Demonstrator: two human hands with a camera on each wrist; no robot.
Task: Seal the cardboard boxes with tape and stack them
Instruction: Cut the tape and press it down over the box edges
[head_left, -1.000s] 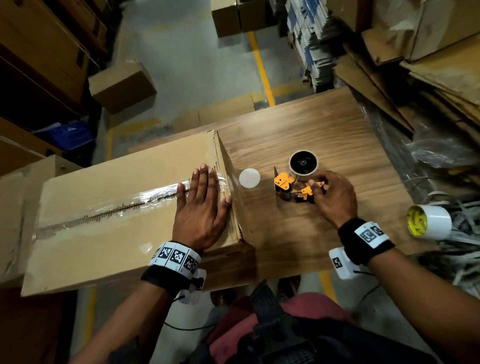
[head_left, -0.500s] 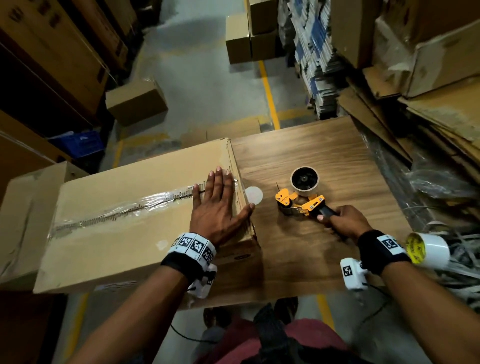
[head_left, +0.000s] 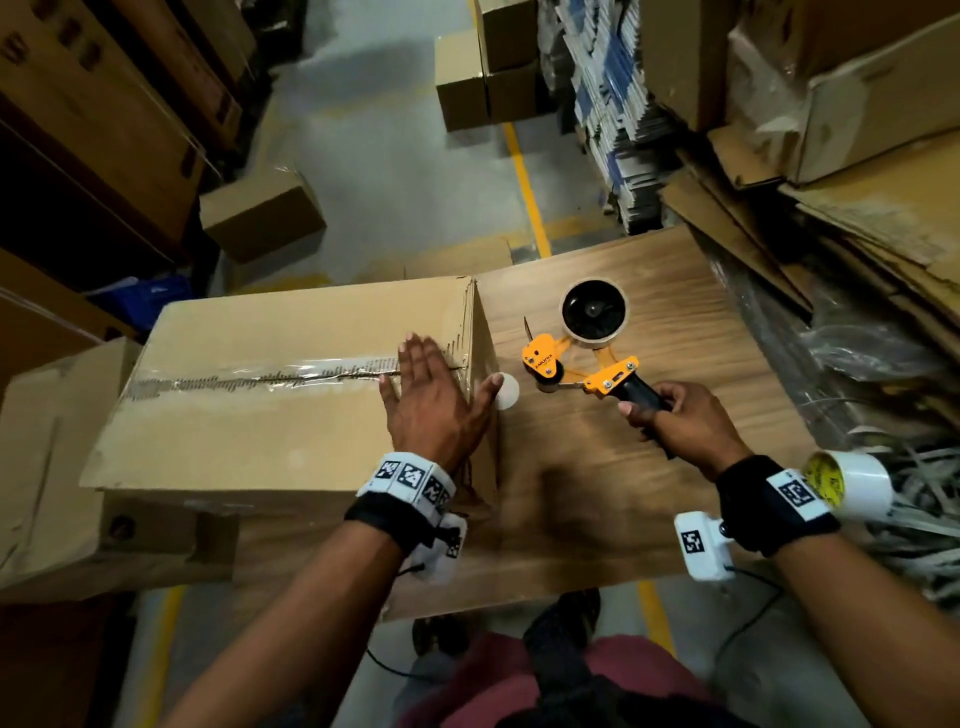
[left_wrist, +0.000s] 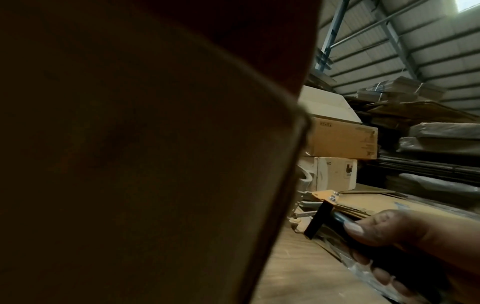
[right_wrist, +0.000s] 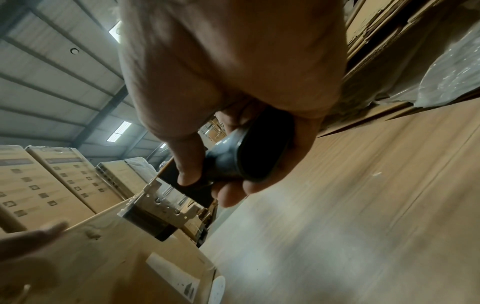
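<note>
A large cardboard box lies on the left of the wooden table, clear tape running along its top seam. My left hand lies flat on the box's right end, fingers straight, thumb over the edge. To the right, an orange tape dispenser with a tape roll rests on the table. My right hand grips its black handle. The left wrist view is mostly filled by the dark box side, with the right hand's fingers on the handle at lower right.
A white tape roll sits at the table's right edge beside plastic scraps. A small white disc lies between box and dispenser. Another box stands lower left. Flattened cardboard is piled at right; boxes stand on the floor beyond.
My right hand slid back from the dispenser's orange body to its black handle and now grips it. The left hand stayed flat on the box end. The camera view shifted.
</note>
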